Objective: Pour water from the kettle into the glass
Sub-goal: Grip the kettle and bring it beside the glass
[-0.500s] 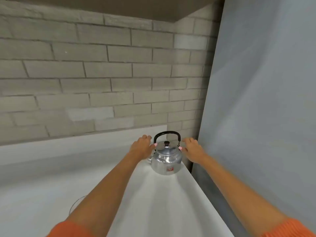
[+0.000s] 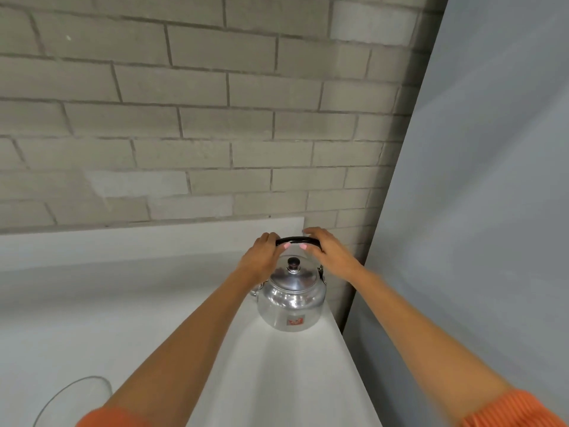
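A shiny metal kettle [image 2: 291, 303] with a black knob on its lid and a red label stands on the white counter [image 2: 277, 380], near the back right corner. Its black handle [image 2: 297, 240] arches upright over the lid. My left hand [image 2: 261, 257] grips the handle's left end. My right hand [image 2: 331, 254] wraps over the handle's right end. The rim of a clear glass [image 2: 72, 396] shows at the lower left, partly hidden behind my left arm.
A grey brick wall [image 2: 184, 118] rises behind the counter. A tall grey panel [image 2: 477, 211] stands close on the right, past the counter's right edge. Orange sleeves cover my upper arms.
Both hands rose from the kettle's sides to the top of its handle and closed on it. The view has moved closer to the kettle.
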